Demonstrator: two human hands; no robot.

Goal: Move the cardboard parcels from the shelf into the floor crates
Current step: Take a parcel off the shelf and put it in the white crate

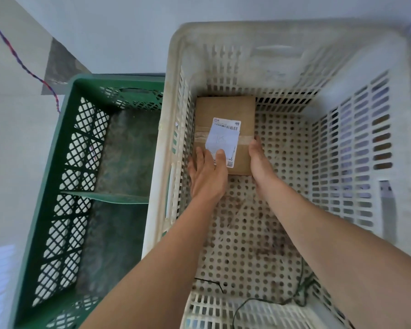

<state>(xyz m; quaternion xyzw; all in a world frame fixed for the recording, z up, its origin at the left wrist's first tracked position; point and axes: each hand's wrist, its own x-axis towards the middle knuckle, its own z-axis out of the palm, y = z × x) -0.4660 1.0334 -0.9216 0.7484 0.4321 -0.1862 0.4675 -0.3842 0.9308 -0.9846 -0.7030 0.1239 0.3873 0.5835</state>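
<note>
Parcel (pixel 224 110) pressed between both hands, low in the white crate (pixel 356 148). Left hand (pixel 208 173): straight fingers down one side, thumb on the label (pixel 224 136). Right hand (pixel 259 157) lies flat against the opposite side, likely steadying the set-down.

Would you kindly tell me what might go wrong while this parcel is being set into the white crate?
The left hand sits between the cardboard parcel and the wall of the white crate, so its fingers may get pinched. Its thumb presses the shipping label, which looks partly loose and might tear. The black cable in the crate's near end could snag an arm.
</note>
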